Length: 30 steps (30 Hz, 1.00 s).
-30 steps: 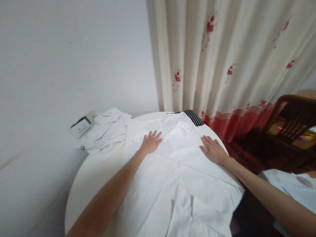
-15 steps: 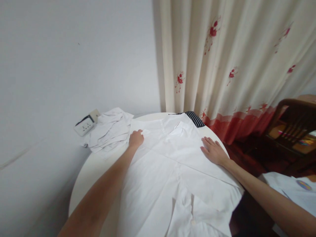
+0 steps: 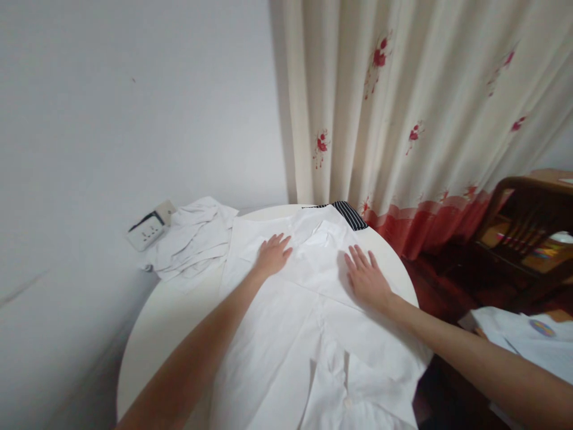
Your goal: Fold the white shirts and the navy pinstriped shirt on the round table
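Note:
A white shirt (image 3: 295, 334) lies spread over a round white table (image 3: 156, 334). My left hand (image 3: 272, 255) lies flat on the shirt's upper left part, fingers stretched out. On the upper right part my right hand (image 3: 364, 276) rests palm down with fingers spread. Neither hand holds anything. A folded sleeve runs across the shirt under both hands.
A crumpled white cloth (image 3: 192, 242) lies at the table's far left beside a white wall socket (image 3: 145, 232). A dark striped cloth (image 3: 351, 214) peeks out behind the shirt. A flowered curtain (image 3: 403, 119) hangs behind. A dark wooden chair (image 3: 523, 233) stands at the right.
My left hand went left to the shirt's edge with fingers curled, then came back toward the middle and opened flat. My right hand slid left toward the shirt's centre.

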Available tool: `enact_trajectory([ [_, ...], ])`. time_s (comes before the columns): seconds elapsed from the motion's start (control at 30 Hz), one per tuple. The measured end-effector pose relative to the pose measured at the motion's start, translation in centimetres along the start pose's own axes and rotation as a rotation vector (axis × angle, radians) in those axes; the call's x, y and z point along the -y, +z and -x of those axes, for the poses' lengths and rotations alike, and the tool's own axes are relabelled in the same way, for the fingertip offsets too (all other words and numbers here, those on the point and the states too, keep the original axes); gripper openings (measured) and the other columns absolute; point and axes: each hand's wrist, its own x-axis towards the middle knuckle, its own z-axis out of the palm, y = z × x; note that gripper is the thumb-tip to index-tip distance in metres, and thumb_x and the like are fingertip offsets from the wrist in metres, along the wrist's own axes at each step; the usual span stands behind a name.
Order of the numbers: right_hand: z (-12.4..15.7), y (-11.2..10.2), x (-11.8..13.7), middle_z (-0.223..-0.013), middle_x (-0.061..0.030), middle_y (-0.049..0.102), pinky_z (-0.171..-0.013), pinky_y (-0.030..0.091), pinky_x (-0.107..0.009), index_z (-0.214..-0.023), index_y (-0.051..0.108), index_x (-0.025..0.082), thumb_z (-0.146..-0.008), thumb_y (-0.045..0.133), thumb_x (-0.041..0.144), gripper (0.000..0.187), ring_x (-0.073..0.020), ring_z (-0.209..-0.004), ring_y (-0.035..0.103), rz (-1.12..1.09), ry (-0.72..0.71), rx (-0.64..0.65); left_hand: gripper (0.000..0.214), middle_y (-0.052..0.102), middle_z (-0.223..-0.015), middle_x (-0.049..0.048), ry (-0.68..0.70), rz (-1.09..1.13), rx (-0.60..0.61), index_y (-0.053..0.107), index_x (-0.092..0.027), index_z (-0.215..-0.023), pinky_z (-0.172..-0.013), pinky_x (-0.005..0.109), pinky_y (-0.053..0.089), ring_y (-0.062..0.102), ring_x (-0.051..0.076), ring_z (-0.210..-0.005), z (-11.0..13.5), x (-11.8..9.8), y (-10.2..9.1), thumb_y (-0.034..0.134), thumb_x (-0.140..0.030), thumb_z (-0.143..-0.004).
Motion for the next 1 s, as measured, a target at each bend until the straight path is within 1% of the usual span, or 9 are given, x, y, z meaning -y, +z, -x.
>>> enact_trajectory([
  [0.1, -0.1, 0.5, 2.1, -0.164, -0.0145, 0.025, -0.121, 0.021, -0.053, -0.156, 0.034, 0.011, -0.101, 0.035, 0.038, 0.061, -0.0291, -0.152, 0.021, -0.11, -0.086, 0.131, 0.057, 0.028, -0.165, 0.0024, 0.061, 0.042, 0.111, 0.034, -0.036, -0.155, -0.119, 0.06, 0.021, 0.021, 0.033, -0.152, 0.4, -1.9, 1.0, 0.028, -0.056, -0.102],
  [0.17, 0.5, 0.5, 1.6, -0.164, -0.0134, 0.025, -0.121, 0.023, -0.051, -0.156, 0.033, 0.014, -0.103, 0.031, 0.043, 0.061, -0.0267, -0.152, 0.023, -0.146, -0.11, 0.175, 0.058, 0.025, -0.166, 0.0021, 0.06, 0.042, 0.117, 0.032, -0.036, -0.156, -0.119, 0.06, 0.019, 0.019, 0.033, -0.153, 0.7, -2.0, 1.4, 0.027, -0.057, -0.103],
  [0.37, 6.0, -1.1, -4.8, -0.163, -0.0126, 0.029, -0.121, 0.02, -0.054, -0.156, 0.035, 0.018, -0.104, 0.032, 0.044, 0.059, -0.0269, -0.152, 0.024, -0.124, 0.009, 0.171, 0.057, 0.026, -0.165, 0.0022, 0.066, 0.026, 0.087, 0.032, -0.035, -0.157, -0.119, 0.06, 0.021, 0.02, 0.033, -0.152, 0.6, -1.3, 1.6, 0.027, -0.055, -0.103],
  [0.5, 9.7, -1.8, -7.8, -0.165, -0.0102, 0.025, -0.119, 0.022, -0.058, -0.157, 0.033, 0.023, -0.104, 0.029, 0.043, 0.057, -0.0274, -0.153, 0.02, -0.136, 0.133, 0.161, 0.056, 0.028, -0.165, 0.0029, 0.071, 0.024, 0.079, 0.034, -0.034, -0.156, -0.119, 0.06, 0.021, 0.021, 0.033, -0.152, 0.5, -1.5, 1.7, 0.028, -0.053, -0.104],
  [0.6, 10.8, -2.4, -9.9, -0.161, -0.0124, 0.036, -0.117, 0.026, -0.058, -0.151, 0.044, 0.022, -0.101, 0.032, 0.041, 0.054, -0.0293, -0.149, 0.029, -0.167, 0.255, 0.044, 0.055, 0.027, -0.165, 0.0027, 0.066, 0.024, 0.084, 0.034, -0.034, -0.156, -0.119, 0.059, 0.02, 0.021, 0.032, -0.152, 0.6, -1.6, 1.7, 0.027, -0.052, -0.104],
  [0.7, 11.3, -3.3, -11.1, -0.13, -0.0176, 0.065, -0.103, 0.045, -0.047, -0.126, 0.062, 0.016, -0.098, 0.034, 0.041, 0.047, -0.0291, -0.122, 0.06, -0.279, 0.555, -0.147, 0.055, 0.027, -0.165, 0.0024, 0.053, 0.025, 0.091, 0.034, -0.034, -0.156, -0.119, 0.058, 0.02, 0.02, 0.031, -0.153, 0.6, -1.7, 1.5, 0.026, -0.052, -0.104],
  [0.77, 11.9, -3.6, -11.0, -0.099, -0.0118, 0.073, -0.083, 0.052, -0.039, -0.108, 0.064, 0.019, -0.097, 0.037, 0.046, 0.04, -0.0252, -0.09, 0.069, -0.387, 0.697, -0.129, 0.055, 0.027, -0.165, 0.0028, 0.052, 0.023, 0.096, 0.034, -0.034, -0.156, -0.119, 0.058, 0.021, 0.02, 0.031, -0.153, 0.6, -1.8, 1.4, 0.025, -0.051, -0.104],
  [0.87, 13.1, -3.5, -9.7, -0.072, -0.003, 0.066, -0.062, 0.048, -0.032, -0.087, 0.057, 0.023, -0.092, 0.048, 0.055, 0.034, -0.0201, -0.064, 0.062, -0.502, 0.67, 0.024, 0.056, 0.027, -0.165, 0.0037, 0.056, 0.017, 0.099, 0.034, -0.033, -0.156, -0.119, 0.058, 0.02, 0.02, 0.032, -0.152, 0.7, -1.8, 1.3, 0.025, -0.05, -0.104],
  [1.0, 14.3, -3.0, -8.3, -0.067, 0.0018, 0.056, -0.055, 0.041, -0.028, -0.075, 0.046, 0.024, -0.08, 0.065, 0.053, 0.035, -0.0161, -0.06, 0.055, -0.699, 0.569, 0.061, 0.055, 0.028, -0.165, 0.0031, 0.06, 0.011, 0.089, 0.033, -0.033, -0.156, -0.119, 0.056, 0.021, 0.022, 0.031, -0.152, 0.7, -1.8, 1.3, 0.025, -0.051, -0.104],
])
